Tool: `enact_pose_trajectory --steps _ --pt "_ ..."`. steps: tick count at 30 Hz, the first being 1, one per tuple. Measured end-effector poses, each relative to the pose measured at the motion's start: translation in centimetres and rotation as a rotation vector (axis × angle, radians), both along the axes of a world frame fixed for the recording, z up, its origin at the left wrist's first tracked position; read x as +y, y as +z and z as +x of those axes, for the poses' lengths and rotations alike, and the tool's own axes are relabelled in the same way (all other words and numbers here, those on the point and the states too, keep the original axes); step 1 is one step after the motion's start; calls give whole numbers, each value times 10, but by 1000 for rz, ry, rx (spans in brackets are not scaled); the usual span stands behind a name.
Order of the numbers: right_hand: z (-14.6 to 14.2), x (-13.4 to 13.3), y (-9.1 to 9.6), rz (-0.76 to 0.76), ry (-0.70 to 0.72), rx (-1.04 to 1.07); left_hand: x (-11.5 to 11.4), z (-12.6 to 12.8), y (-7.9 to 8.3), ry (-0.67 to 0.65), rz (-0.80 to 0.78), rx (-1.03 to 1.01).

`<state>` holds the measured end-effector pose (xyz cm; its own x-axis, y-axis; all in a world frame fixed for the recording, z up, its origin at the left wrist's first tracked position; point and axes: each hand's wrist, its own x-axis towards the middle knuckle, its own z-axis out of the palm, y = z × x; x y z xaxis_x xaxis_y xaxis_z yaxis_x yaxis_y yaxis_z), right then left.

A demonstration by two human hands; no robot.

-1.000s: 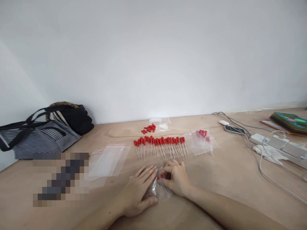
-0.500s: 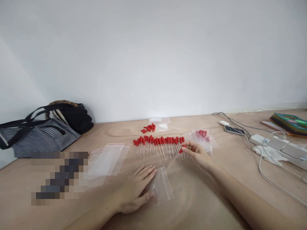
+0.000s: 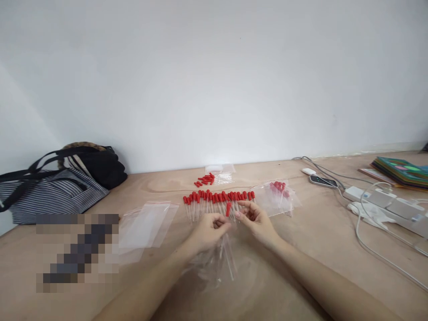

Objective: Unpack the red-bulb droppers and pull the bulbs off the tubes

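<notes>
- Pinching the mouth of a clear zip bag (image 3: 216,266), the left hand (image 3: 207,229) has its fingers curled shut on the plastic. The bag hangs below these fingers, just over the wooden table (image 3: 301,249).
- The right hand (image 3: 257,220) closes its fingertips on a glass dropper (image 3: 228,208). Its red bulb stands between the fingertips of the two hands, and the thin stem goes down into the bag under them.
- Just beyond the fingers of both hands lies a row of droppers (image 3: 214,198), red bulbs at the far end.
- Beyond the right fingers, a little to their right, lies a filled bag of droppers (image 3: 279,196).
- Farther beyond the row, loose red bulbs (image 3: 204,179) lie in a small heap.
- Well apart to the left of the left fingers, empty zip bags (image 3: 147,223) lie flat, and a striped tote bag (image 3: 53,194) sits farther on.
- Well apart to the right of the right fingers are a phone (image 3: 321,180) and a power strip (image 3: 391,206).
</notes>
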<state>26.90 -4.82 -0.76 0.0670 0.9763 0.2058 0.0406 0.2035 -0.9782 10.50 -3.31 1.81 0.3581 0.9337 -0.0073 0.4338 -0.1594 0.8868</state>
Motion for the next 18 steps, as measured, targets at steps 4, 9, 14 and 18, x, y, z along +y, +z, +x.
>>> enact_pose_trajectory --steps 4,9,14,18 --pt "-1 -14 1 -62 41 -410 38 -58 -2 392 49 107" --pt "-16 -36 13 -51 116 -803 68 -104 -11 508 -20 166" --pt "-29 -43 11 -116 153 -833 71 -107 -19 509 -37 189" --pt "-29 -40 1 -130 140 -727 71 -105 -21 509 -24 213"
